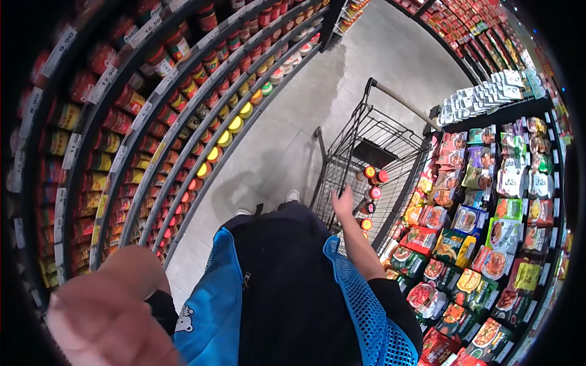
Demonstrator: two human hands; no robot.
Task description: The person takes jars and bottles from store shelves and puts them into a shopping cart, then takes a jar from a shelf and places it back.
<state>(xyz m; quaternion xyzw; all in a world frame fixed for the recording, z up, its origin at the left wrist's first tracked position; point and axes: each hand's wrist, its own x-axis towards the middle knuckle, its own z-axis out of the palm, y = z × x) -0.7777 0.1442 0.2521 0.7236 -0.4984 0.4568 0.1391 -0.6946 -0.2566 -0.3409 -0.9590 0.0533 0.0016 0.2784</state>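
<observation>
My right hand point(343, 202) reaches over the near side of a black wire shopping cart point(342, 152). Its fingers are stretched out and I see nothing held in them. Just right of the fingers, several dark jars point(368, 208) with red and yellow lids stand inside the cart. My left arm is bent up close to the camera at the lower left. There my left hand point(113, 329) is large and blurred, with its fingers hidden, in front of the shelves of jars.
Curved shelves point(146, 110) of jars with price tags line the left side. On the right, a sloped display point(470, 226) holds rows of packaged food. White packets point(482, 97) stand at its far end. Grey floor point(287, 110) runs between shelves and cart.
</observation>
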